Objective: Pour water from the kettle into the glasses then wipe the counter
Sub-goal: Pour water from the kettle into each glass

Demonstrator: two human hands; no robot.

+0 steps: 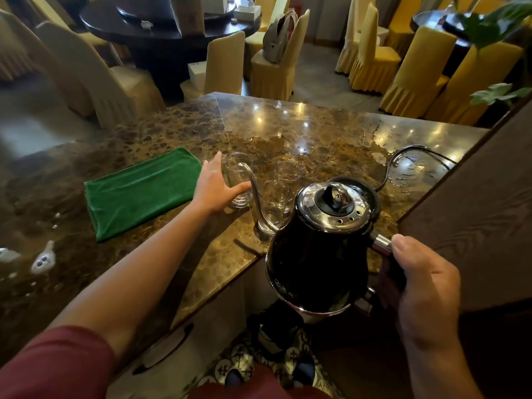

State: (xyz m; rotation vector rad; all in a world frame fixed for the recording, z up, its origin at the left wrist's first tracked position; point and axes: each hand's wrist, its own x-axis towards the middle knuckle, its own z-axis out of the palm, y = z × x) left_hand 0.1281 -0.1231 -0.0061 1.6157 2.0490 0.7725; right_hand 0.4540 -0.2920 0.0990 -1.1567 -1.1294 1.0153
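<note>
My right hand [423, 286] gripped the black gooseneck kettle [319, 254]; my left hand [214, 187] cupped a clear glass [239, 180] mid-frame on the glossy brown marble counter [201, 254], folded green cloth [141, 191] left, yellow-covered chairs [374, 53] above.

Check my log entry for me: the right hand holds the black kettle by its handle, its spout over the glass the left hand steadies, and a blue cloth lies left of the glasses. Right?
One slip: the cloth is green, not blue, as the head view shows. The right hand, kettle, glass and left hand are as you wrote.
</note>
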